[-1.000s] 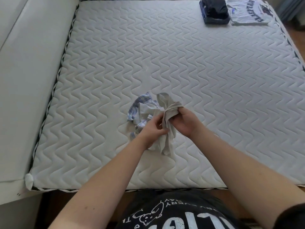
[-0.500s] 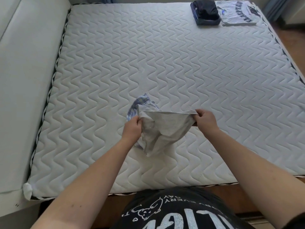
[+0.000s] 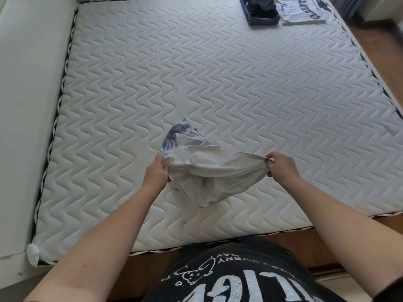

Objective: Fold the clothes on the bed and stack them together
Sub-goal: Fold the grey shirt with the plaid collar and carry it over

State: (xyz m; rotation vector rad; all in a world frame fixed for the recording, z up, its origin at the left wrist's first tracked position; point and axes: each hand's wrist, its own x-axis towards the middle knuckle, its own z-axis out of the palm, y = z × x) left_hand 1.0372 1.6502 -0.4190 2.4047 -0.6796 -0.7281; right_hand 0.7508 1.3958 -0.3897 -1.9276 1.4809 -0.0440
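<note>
The left hand [image 3: 156,172] and right hand [image 3: 280,165] each pinch one end of the grey garment [image 3: 214,173], stretched between them above the near part of the bed [image 3: 239,88]. Its long axis runs left to right, the loose body sagging toward the person. A plaid cloth [image 3: 172,134] lies just behind it; folded clothes [image 3: 260,10] sit at the far right corner, well apart, on the right hand's side.

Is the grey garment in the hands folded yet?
Not folded: the grey garment hangs crumpled, stretched by its top edge between the left hand and the right hand.
</note>
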